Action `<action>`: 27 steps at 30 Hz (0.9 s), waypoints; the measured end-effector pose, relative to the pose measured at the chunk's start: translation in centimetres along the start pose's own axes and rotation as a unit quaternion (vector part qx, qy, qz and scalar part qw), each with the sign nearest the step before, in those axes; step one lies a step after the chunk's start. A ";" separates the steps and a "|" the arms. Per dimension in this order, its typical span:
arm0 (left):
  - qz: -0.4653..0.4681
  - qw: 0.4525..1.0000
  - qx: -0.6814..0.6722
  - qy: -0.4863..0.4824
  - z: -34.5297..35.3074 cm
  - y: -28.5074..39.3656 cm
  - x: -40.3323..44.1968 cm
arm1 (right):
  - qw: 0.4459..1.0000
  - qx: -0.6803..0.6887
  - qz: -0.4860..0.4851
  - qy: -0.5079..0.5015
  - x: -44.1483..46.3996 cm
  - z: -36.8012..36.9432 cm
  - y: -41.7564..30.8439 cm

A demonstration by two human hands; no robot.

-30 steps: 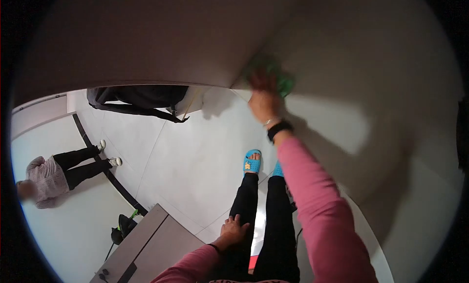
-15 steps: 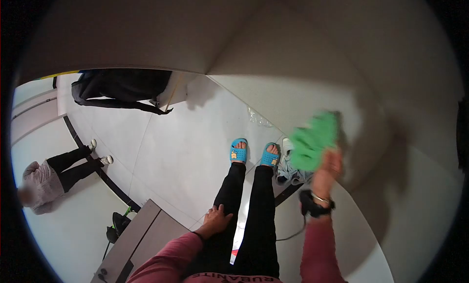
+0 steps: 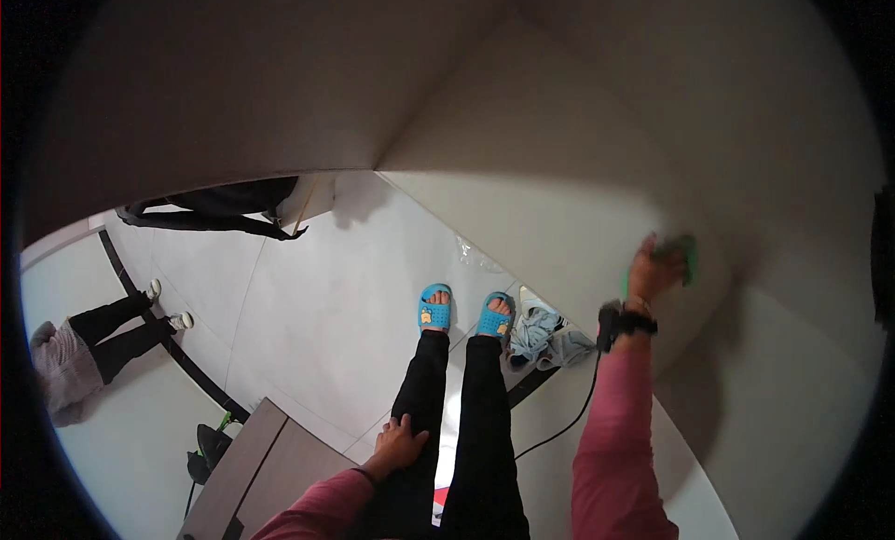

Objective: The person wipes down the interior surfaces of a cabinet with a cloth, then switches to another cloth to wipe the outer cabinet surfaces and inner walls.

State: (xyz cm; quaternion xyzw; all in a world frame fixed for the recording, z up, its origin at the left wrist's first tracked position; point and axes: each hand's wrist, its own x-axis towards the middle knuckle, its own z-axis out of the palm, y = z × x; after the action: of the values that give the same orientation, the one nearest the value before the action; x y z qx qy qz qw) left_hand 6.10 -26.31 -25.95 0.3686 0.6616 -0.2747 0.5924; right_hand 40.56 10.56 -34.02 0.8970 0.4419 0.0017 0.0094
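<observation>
My right hand (image 3: 655,270) is on a green cloth (image 3: 691,259), pressed against a pale, broad surface (image 3: 559,214). Most of the cloth is hidden under the hand, with green edges showing on both sides. A black strapped device (image 3: 623,326) with a cable sits on the right wrist. My left hand (image 3: 400,443) lies on my black-trousered thigh, fingers apart and holding nothing.
Crumpled grey cloths (image 3: 545,340) lie on the floor beside my blue sandals (image 3: 434,308). A wooden-look cabinet (image 3: 266,470) stands lower left. Another person (image 3: 79,358) stands at the far left. Dark garment-like material (image 3: 219,205) is at upper left.
My right hand has moved up and to the right, with the cloth now flattened under it against the pale surface. The left hand stays on the thigh. The view has shifted slightly.
</observation>
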 end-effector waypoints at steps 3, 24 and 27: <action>0.003 1.000 -0.001 0.006 -0.4 0.3 -0.1 | 0.989 -0.084 -0.118 0.029 4.2 2.8 -8.1; 0.022 0.997 -0.047 0.057 -1.4 1.9 -0.9 | 0.840 0.233 -0.490 0.033 0.5 -1.0 -33.6; 0.030 0.996 -0.027 0.078 -1.0 1.8 -0.9 | 0.740 0.302 -0.591 -0.106 -4.5 -1.2 -28.2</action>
State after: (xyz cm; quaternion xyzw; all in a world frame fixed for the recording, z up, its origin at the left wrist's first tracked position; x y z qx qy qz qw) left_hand 7.04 -24.63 -24.76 0.3925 0.7018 -0.2086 0.5567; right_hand 15.50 24.18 -33.27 0.4057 0.8572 -0.2323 -0.2160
